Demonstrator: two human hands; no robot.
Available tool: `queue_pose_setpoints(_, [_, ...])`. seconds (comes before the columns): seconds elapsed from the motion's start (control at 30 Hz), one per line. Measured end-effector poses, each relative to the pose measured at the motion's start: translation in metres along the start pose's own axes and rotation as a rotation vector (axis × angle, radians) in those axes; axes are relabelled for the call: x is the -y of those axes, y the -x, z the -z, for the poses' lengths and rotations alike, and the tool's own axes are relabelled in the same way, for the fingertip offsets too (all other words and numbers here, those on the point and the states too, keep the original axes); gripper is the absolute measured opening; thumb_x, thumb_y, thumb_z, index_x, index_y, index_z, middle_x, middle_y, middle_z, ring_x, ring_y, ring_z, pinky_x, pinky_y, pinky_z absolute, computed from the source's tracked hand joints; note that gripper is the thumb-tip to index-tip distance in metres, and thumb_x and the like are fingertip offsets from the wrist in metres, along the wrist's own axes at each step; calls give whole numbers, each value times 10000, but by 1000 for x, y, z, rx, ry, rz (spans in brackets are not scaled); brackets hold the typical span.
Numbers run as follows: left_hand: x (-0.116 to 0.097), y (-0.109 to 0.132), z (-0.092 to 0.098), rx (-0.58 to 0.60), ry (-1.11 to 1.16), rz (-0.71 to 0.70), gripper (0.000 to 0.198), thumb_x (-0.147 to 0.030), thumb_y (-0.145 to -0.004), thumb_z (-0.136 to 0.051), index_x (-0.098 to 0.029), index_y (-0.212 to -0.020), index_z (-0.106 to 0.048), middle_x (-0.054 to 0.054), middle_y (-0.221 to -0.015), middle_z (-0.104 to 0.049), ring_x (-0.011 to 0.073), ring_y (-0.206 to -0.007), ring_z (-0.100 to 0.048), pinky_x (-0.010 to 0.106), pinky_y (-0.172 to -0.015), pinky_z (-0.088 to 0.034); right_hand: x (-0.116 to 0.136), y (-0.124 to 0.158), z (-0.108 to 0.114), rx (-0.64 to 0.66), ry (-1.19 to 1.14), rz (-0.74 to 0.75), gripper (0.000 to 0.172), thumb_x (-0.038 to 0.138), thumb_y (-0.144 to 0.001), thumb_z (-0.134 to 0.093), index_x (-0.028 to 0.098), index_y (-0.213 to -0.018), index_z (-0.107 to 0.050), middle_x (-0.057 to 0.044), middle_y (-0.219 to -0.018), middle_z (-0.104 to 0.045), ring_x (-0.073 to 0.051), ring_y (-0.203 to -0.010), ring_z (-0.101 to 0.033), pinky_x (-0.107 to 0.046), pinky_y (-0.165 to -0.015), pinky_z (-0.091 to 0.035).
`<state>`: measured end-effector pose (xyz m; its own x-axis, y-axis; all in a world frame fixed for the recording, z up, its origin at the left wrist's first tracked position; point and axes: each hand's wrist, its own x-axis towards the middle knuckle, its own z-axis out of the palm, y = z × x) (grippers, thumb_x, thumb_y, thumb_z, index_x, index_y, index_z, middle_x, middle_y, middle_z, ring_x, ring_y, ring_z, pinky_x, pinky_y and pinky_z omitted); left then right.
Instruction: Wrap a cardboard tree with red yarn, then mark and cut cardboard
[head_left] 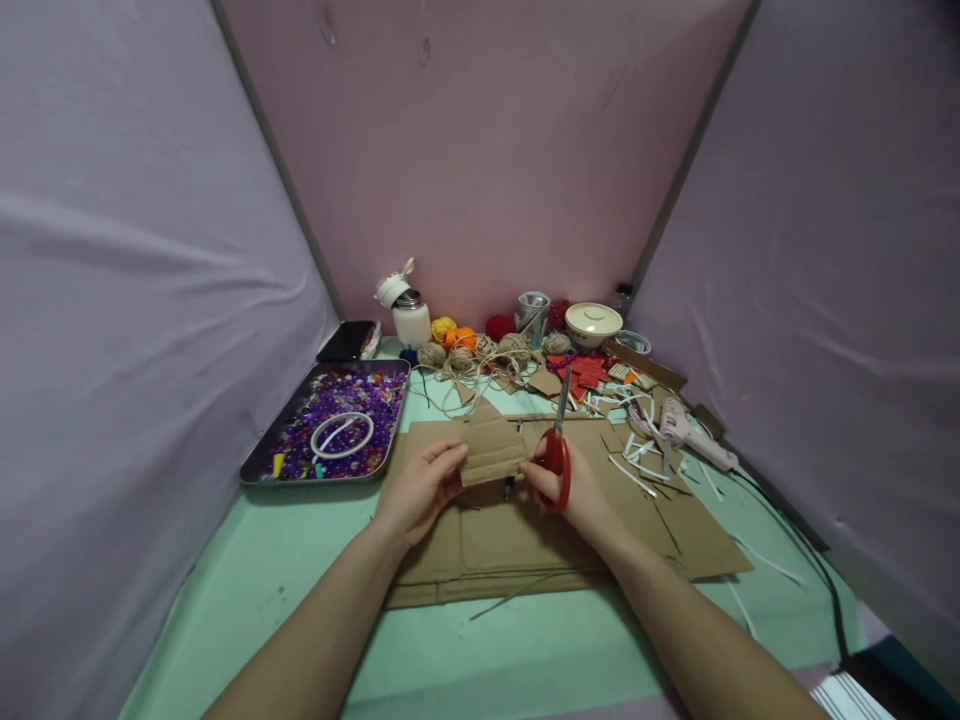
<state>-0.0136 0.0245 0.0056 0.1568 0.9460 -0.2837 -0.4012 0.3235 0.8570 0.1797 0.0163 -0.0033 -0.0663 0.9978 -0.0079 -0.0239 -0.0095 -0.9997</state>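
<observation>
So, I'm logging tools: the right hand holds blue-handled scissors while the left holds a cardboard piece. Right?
Not quite. In the head view the scissors in the right hand have red handles, not blue. The left hand does hold the cardboard piece.

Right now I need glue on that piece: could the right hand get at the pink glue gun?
Probably not at once: the right hand is holding the red scissors. The glue gun lies uncovered to its right among paper strips, so the path looks free once the scissors are put down.

Bead tray (259, 462) left of cardboard sheet (525, 545); glue gun (690, 432) right; twine balls (480, 352) behind
</observation>
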Motion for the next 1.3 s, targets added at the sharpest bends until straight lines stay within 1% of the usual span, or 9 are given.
queue_pose_setpoints(0.17, [-3, 2, -1, 35, -55, 2, 193, -223, -649, -735, -140, -780, -619, 16, -736, -631, 112, -631, -592, 235, -617, -499, -1, 0, 0, -41, -40, 3, 354, 364, -663, -708, 198, -793, -424, 53, -665, -550, -73, -388, -479, -185, -341, -356])
queue_pose_setpoints(0.33, [-7, 8, -5, 95, -158, 80, 228, -185, -657, -715, -133, -864, -636, 43, -815, -646, 125, -710, -602, 218, -630, -482, -3, -3, 4, -108, -50, 72, 331, 365, -692, -690, 193, -812, -434, 16, -722, -592, -81, -417, -497, -199, -383, -382])
queue_pose_setpoints(0.5, [-4, 5, -4, 4, -61, 11, 222, -215, -634, -751, -150, -788, -605, -3, -742, -606, 100, -632, -572, 226, -610, -484, -3, -2, 1, -82, -70, 29, 341, 361, -673, -702, 196, -790, -427, 32, -688, -569, -77, -402, -486, -194, -366, -377])
queue_pose_setpoints(0.6, [-4, 2, -3, -38, -22, -24, 257, -243, -624, -764, -151, -804, -605, 3, -761, -618, 114, -662, -591, 234, -616, -487, -3, 0, -2, -62, -77, 12, 373, 371, -654, -718, 202, -796, -417, 48, -674, -555, -77, -400, -492, -189, -365, -380])
queue_pose_setpoints(0.7, [-6, 1, -1, -85, 19, -92, 265, -261, -623, -762, -153, -806, -605, 7, -780, -633, 115, -683, -601, 224, -617, -483, -2, 5, -3, 15, -46, 25, 364, 438, -712, -668, 208, -816, -406, 29, -711, -592, -75, -395, -485, -190, -363, -368])
queue_pose_setpoints(0.8, [-12, 0, 1, -162, 84, -215, 255, -258, -639, -739, -181, -826, -584, -23, -768, -633, 90, -655, -589, 182, -575, -457, -3, 13, -1, 162, -20, 55, 372, 545, -790, -547, 205, -861, -413, -12, -786, -619, -71, -418, -469, -194, -383, -367])
queue_pose_setpoints(0.97, [-19, 1, 4, -253, 93, -364, 192, -279, -729, -640, -223, -874, -526, -40, -807, -629, 105, -708, -596, 208, -630, -492, -3, 30, -2, 394, 68, 12, 471, 632, -776, -522, 198, -934, -432, -39, -850, -607, -74, -493, -467, -186, -425, -370])
queue_pose_setpoints(1.17, [-21, 4, 0, -286, 55, -345, 208, -317, -755, -618, -238, -916, -512, -35, -871, -616, 116, -769, -594, 222, -646, -513, 4, 37, -3, 498, 101, -94, 553, 720, -758, -447, 192, -919, -425, -22, -774, -589, -64, -452, -414, -175, -391, -305])
queue_pose_setpoints(1.3, [-20, 7, -2, -181, 14, -304, 389, -264, -677, -709, -241, -1009, -508, -6, -966, -625, 134, -801, -609, 209, -619, -514, 9, 34, 0, 501, 177, -103, 606, 776, -702, -442, 193, -867, -424, -12, -729, -571, -74, -457, -420, -183, -393, -322])
